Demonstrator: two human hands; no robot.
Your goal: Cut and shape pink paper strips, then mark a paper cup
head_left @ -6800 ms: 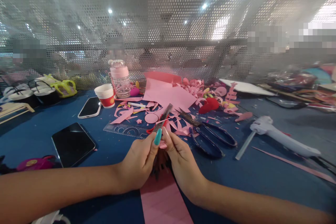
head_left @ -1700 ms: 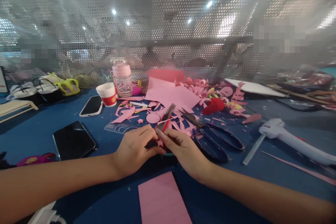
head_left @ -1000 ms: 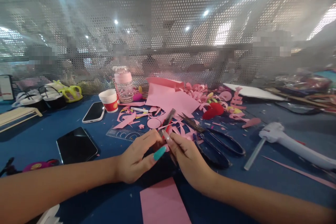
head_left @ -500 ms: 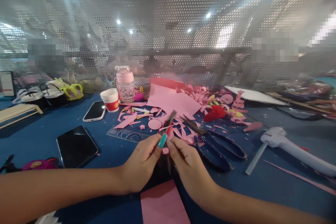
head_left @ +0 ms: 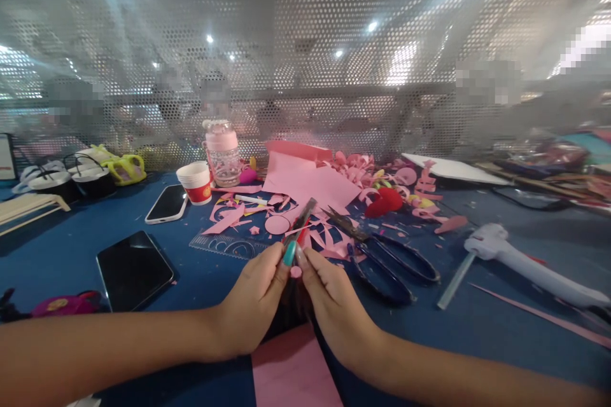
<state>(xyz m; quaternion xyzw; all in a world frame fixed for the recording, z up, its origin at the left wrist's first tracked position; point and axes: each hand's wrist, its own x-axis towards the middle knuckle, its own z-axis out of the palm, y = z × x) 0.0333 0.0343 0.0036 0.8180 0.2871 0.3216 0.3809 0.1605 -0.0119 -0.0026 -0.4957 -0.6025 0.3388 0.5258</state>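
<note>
My left hand [head_left: 255,305] and my right hand [head_left: 329,305] meet fingertip to fingertip low in the middle, both pinched round a tiny pink paper piece [head_left: 296,271] held just above the blue table [head_left: 71,248]. The left thumb has a long teal nail. Below the hands lies a pink paper strip [head_left: 293,372]. Just beyond the fingertips a red-handled utility knife [head_left: 300,221] lies among pink paper scraps [head_left: 329,238]. Large black scissors [head_left: 382,254] rest right of my right hand.
A white glue gun [head_left: 510,261] lies at right. Two phones [head_left: 133,269] [head_left: 167,202], a clear ruler [head_left: 224,245], a red-and-white paper cup [head_left: 195,181] and a pink bottle [head_left: 222,152] sit left and behind. Pink sheets [head_left: 310,181] and curls pile before the perforated metal screen [head_left: 305,63].
Over the last second my hands drew together and rose slightly, closing into a shared pinch on the small pink piece. The objects on the table stayed put.
</note>
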